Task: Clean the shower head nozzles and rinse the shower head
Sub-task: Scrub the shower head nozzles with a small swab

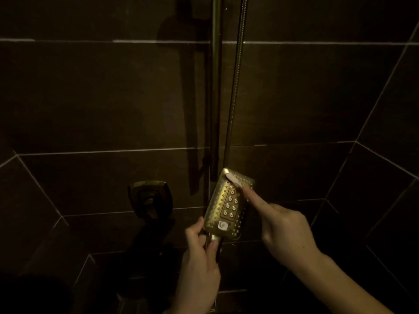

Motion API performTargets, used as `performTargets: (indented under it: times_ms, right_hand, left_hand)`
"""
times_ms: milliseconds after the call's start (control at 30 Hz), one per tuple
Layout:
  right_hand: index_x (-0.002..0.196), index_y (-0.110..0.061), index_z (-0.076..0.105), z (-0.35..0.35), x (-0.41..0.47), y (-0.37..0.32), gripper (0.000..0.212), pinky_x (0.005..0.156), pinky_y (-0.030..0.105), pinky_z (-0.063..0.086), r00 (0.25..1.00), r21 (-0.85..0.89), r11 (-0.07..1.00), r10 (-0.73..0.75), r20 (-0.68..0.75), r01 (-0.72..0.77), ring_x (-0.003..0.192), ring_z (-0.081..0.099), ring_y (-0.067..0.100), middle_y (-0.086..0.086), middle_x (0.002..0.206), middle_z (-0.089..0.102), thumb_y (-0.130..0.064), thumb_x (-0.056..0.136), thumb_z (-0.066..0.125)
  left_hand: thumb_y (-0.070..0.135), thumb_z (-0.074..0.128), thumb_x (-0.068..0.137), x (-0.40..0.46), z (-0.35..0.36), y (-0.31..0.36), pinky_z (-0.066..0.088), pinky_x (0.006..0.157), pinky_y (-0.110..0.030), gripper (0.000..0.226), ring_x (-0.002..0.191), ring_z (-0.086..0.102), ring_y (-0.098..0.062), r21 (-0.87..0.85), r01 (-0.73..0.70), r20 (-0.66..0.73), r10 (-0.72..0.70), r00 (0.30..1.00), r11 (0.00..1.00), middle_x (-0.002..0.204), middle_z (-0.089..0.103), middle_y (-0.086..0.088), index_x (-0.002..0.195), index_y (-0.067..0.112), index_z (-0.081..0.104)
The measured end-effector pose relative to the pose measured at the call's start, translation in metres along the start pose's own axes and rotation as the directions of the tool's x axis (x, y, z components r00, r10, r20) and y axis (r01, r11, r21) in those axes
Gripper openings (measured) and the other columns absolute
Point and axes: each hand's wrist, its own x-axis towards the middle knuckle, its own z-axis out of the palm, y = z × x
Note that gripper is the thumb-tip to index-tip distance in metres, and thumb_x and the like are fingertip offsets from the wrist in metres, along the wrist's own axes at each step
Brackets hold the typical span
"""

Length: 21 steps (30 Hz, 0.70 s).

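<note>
A gold rectangular shower head (226, 207) faces me at lower centre, its face covered in small nozzles with a raised panel of larger nozzles in the middle. My left hand (199, 261) grips its handle just below the head. My right hand (285, 227) comes in from the right with the index finger stretched out, its tip pressing the upper right part of the nozzle face. A pale smear sits at the head's top edge and a white mark near its bottom.
A vertical slide rail (216, 87) and a metal hose (235, 87) run down the dark tiled wall behind the head. A gold mixer handle (148, 198) juts out at lower left. The tiled corner lies to the right.
</note>
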Motion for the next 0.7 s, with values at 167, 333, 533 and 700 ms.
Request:
performTargets:
  times_ms: [167,333,533,700]
  right_hand:
    - [0.153,-0.038,0.016,0.002,-0.004,-0.006,0.102,0.038,0.022,0.043,0.999,-0.097,0.995,-0.023,0.037,0.026,0.044,0.043,0.002,-0.007,0.063,0.058,-0.011,0.074,0.075]
    - [0.154,-0.039,0.007,0.006,-0.015,-0.009,0.111,0.039,0.020,0.044,0.998,-0.115,0.993,0.011,0.068,-0.004,0.041,0.044,0.004,-0.008,0.059,0.054,-0.011,0.072,0.077]
    - [0.154,-0.042,0.005,0.005,-0.021,-0.003,0.111,0.039,0.028,0.049,0.995,-0.083,0.992,0.099,0.022,-0.097,0.043,0.047,0.006,-0.008,0.060,0.054,-0.005,0.073,0.072]
    - [0.154,-0.040,0.013,0.008,-0.028,0.001,0.105,0.038,0.026,0.046,0.983,-0.040,0.983,0.181,0.019,-0.180,0.042,0.044,0.005,-0.009,0.059,0.050,-0.003,0.075,0.072]
  left_hand:
    - [0.017,0.052,0.101,-0.003,0.002,-0.004,0.050,0.061,-0.028,0.070,0.074,0.066,-0.008,-0.017,0.002,-0.004,-0.002,1.000,1.000,0.106,0.069,0.027,0.111,0.078,0.019]
    - [0.015,0.051,0.102,-0.006,0.005,-0.006,0.047,0.047,-0.019,0.076,0.065,0.067,-0.013,-0.053,0.045,-0.055,-0.048,0.997,0.998,0.114,0.067,0.017,0.097,0.085,0.021]
    - [0.017,0.053,0.102,-0.006,0.004,-0.006,0.049,0.047,-0.023,0.072,0.060,0.068,-0.016,-0.113,0.035,-0.069,-0.043,0.997,0.993,0.114,0.066,0.015,0.098,0.084,0.026]
    - [0.017,0.055,0.101,-0.005,0.001,-0.009,0.047,0.041,-0.027,0.068,0.052,0.065,-0.020,-0.166,0.014,-0.077,-0.027,0.997,0.986,0.109,0.068,0.006,0.102,0.079,0.029]
